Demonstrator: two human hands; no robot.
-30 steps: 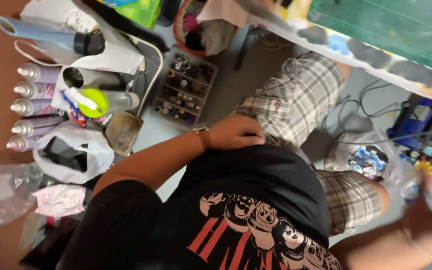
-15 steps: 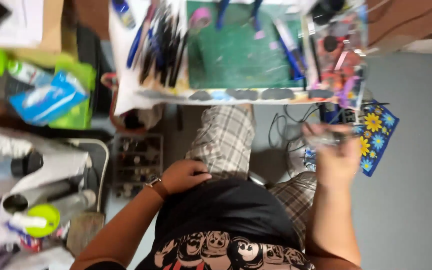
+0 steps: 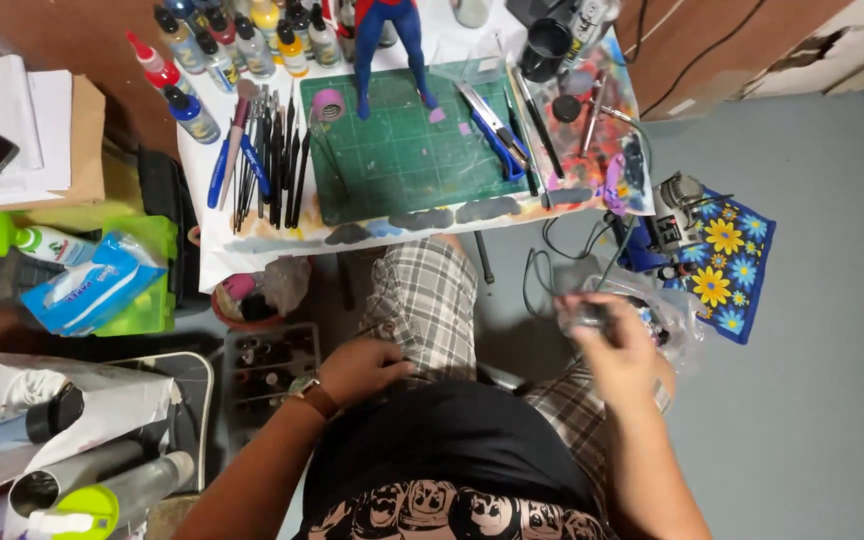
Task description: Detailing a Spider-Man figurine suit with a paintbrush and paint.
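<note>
The person sits and looks down at their lap. The left hand [image 3: 360, 368] lies on the left leg, on the checked shorts [image 3: 424, 300]. Its fingers are loose and curled a little, and it holds nothing. A watch [image 3: 314, 396] with a brown strap is on that wrist.

The right hand [image 3: 612, 345] is lifted up over the right knee. It is blurry. It seems to pinch a small clear thing [image 3: 584, 315] at its fingertips, but I cannot tell what the thing is. A crinkly clear plastic bag [image 3: 677, 320] lies just past this hand, on the grey floor [image 3: 822, 400]. Near the bag is a blue cloth with yellow flowers [image 3: 732, 260].

In front of the knees is a low table [image 3: 252, 235] with a white top. A green cutting mat [image 3: 402, 150] lies in the middle of it. A toy figure with blue legs [image 3: 387, 50] stands at the far edge of the mat. To the left of the mat is a row of brushes and pens [image 3: 267, 150]. Small paint bottles [image 3: 222, 45] stand behind them. Blue scissors [image 3: 497, 135] lie at the right side of the mat.

On the floor by the left leg is a tray of little jars [image 3: 262, 375]. Further left are a blue pack of wipes [image 3: 92, 285] and some spray cans [image 3: 92, 480] in a white bag.
</note>
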